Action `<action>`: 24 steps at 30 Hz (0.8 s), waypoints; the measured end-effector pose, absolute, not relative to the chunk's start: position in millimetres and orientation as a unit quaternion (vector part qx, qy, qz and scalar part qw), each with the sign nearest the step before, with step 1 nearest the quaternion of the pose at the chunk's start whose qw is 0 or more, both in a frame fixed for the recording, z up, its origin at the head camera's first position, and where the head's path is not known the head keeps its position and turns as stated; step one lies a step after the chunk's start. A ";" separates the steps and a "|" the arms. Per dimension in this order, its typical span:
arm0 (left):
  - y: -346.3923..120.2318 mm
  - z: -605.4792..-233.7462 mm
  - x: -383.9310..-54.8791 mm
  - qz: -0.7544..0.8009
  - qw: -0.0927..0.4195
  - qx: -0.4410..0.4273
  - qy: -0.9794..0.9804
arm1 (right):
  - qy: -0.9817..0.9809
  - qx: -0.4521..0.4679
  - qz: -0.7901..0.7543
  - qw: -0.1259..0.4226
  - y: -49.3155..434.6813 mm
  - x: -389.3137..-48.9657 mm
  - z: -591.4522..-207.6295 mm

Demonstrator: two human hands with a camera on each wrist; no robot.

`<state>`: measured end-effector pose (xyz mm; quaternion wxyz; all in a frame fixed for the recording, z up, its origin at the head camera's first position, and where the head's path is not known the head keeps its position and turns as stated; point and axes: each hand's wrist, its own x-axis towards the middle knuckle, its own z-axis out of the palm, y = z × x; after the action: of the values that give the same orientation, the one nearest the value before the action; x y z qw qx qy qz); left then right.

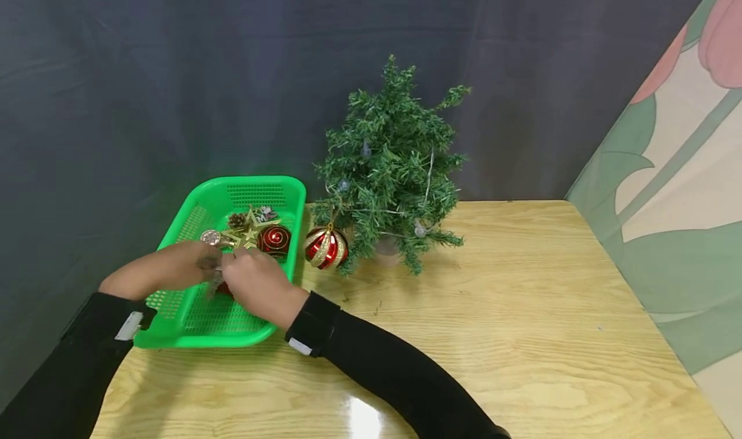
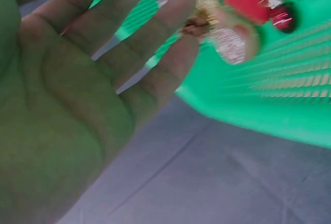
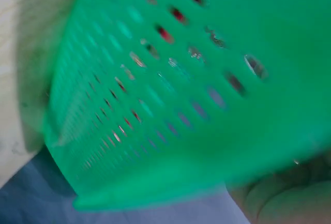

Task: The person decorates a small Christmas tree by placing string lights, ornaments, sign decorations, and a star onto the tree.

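Note:
Both hands are over a green plastic basket (image 1: pixel 300 207) at the left, their fingertips close together. My left hand (image 1: pixel 182 268) comes in over its left side; the left wrist view shows its palm with the fingers (image 2: pixel 150 25) stretched loosely toward the ornaments. Reaching in from the front right, my right hand (image 1: pixel 252 281) has its fingertips hidden, and I cannot tell what it holds. A blurred dark red thing (image 1: pixel 223 289) shows under the hands. Beyond them lie a gold star (image 1: pixel 249 233), a red bauble (image 1: pixel 274 239) with gold swirls and a pinecone (image 1: pixel 236 221).
Right of the basket stands a small artificial Christmas tree (image 1: pixel 394 162) with a string of lights. A red and gold striped bauble (image 1: pixel 326 247) hangs from its lower left branch. The wooden table (image 1: pixel 493 336) backs onto a dark curtain (image 1: pixel 522 104).

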<state>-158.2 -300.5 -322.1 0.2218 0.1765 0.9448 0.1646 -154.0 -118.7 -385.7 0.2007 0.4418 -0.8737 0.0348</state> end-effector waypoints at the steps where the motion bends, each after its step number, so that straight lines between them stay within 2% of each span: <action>1: -299.9 -317.6 -154.5 0.166 0.217 0.174 0.946 | -0.869 0.444 0.042 0.213 -115.0 -152.4 -381.1; 7: -292.0 -291.1 -128.1 0.172 0.169 0.176 0.954 | -0.839 0.459 0.118 0.267 -83.8 -140.8 -349.1; 14: -272.0 -271.1 -97.3 0.200 0.076 0.207 0.954 | -0.811 0.451 0.255 0.271 -44.1 -128.7 -332.5; 19: -242.6 -263.6 -78.4 0.267 -0.006 0.295 0.918 | -0.804 0.447 0.319 0.226 -6.5 -120.3 -321.3; 24: -209.2 -266.3 -70.4 0.347 -0.041 0.348 0.870 | -0.773 0.454 0.429 0.109 32.4 -112.3 -312.5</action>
<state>-70.4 -209.2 -266.3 -0.0415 0.3477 0.8701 0.3468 -112.3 32.4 -312.5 0.1093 0.4543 -0.7730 0.4291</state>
